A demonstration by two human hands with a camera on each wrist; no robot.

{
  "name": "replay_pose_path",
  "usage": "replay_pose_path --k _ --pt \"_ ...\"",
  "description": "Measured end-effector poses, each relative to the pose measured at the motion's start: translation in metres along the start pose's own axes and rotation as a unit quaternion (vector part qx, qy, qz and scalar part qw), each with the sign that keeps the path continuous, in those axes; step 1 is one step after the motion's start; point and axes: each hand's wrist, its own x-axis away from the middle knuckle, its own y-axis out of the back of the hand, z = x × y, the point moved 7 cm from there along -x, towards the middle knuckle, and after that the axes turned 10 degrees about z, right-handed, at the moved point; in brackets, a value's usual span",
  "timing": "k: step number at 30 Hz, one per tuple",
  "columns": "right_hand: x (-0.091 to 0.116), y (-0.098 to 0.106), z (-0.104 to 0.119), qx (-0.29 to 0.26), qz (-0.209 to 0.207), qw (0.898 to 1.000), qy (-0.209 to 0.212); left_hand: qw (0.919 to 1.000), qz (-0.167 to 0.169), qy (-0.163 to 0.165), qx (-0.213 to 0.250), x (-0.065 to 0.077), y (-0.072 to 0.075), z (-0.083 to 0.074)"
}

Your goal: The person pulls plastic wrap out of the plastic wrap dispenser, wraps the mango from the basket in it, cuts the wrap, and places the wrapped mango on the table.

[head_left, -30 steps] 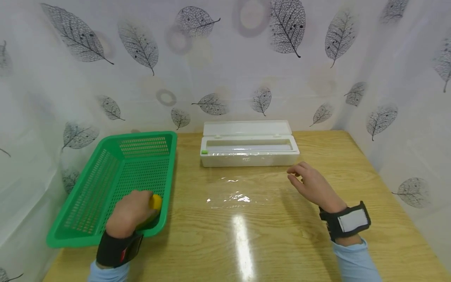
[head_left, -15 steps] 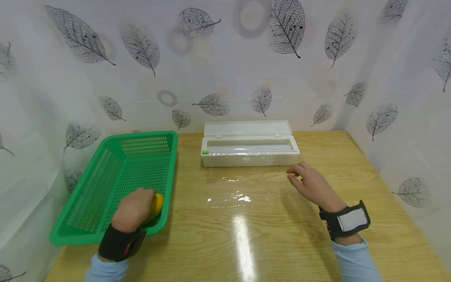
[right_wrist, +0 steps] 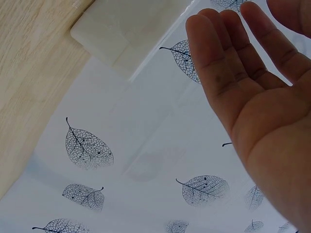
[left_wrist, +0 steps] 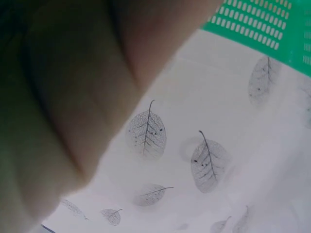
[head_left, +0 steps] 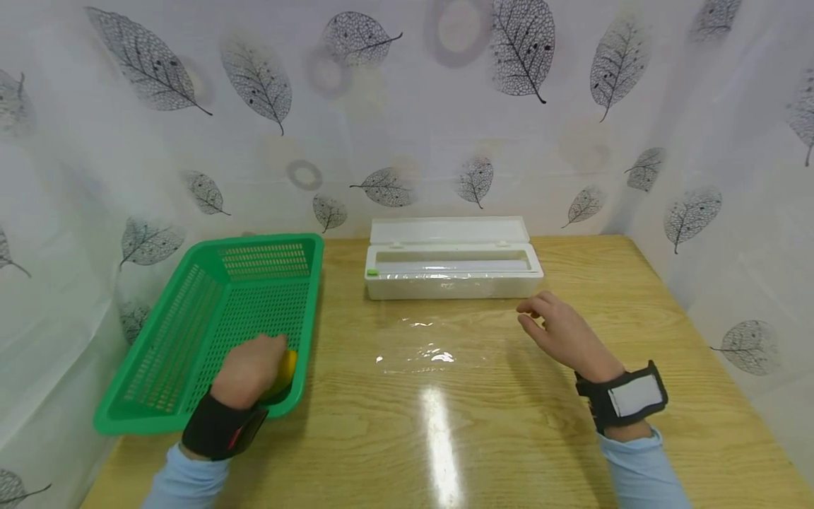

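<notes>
Inside the near right corner of the green basket (head_left: pixel 316 297), my left hand (head_left: pixel 250 371) grips a smooth, rounded yellow thing (head_left: pixel 286 373). Its end shows past my fingers; the hand hides the rest, and I cannot tell its kind. In the left wrist view the curled hand (left_wrist: pixel 63 111) fills the left side, dark and close. My right hand (head_left: pixel 562 336) hovers over the table just off the near right corner of a white cling film dispenser (head_left: pixel 454 286), fingers loosely bent around nothing. The right wrist view shows its bare palm (right_wrist: pixel 272 111). Clear cling film (head_left: pixel 422 353) extends from the dispenser over the tabletop.
The dispenser's lid (head_left: pixel 448 230) stands raised at the back, and a small green slider (head_left: pixel 372 272) sits at its left end. The wooden table (head_left: pixel 547 452) meets a leaf-patterned curtain (head_left: pixel 407 120) at the back and sides.
My left hand has shifted slightly right and away from me, still gripping the yellow thing in the basket. The right hand has stayed in place.
</notes>
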Motion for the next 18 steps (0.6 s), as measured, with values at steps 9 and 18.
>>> replay_pose_path --k 9,18 --pt "0.001 0.003 -0.001 -0.005 0.001 1.0 -0.009 1.0 -0.002 -0.005 -0.002 -0.005 0.001 -0.002" --pt "0.01 -0.005 -0.002 -0.006 0.004 1.0 -0.014 0.9999 0.007 0.0 -0.01 -0.002 -0.009 -0.004"
